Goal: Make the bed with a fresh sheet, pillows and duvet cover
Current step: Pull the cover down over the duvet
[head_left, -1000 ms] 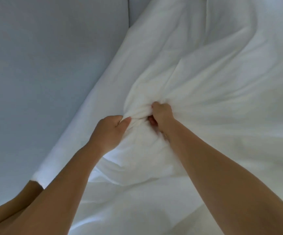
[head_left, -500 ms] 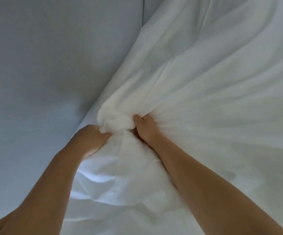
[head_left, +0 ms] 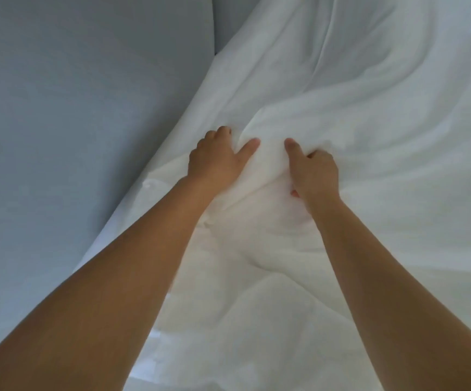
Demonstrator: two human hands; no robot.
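Both arms reach forward. The left hand (head_left: 217,159) and right hand (head_left: 314,172) each clutch a bunch of white duvet cover (head_left: 355,114) near the bed's left edge, likely gripping a corner inside.

A plain pale blue-grey wall (head_left: 73,122) fills my view from nine to eleven o'clock. At twelve o'clock a thin dark vertical seam (head_left: 213,24) splits it into two panels. Soft, even light, no hard shadows.
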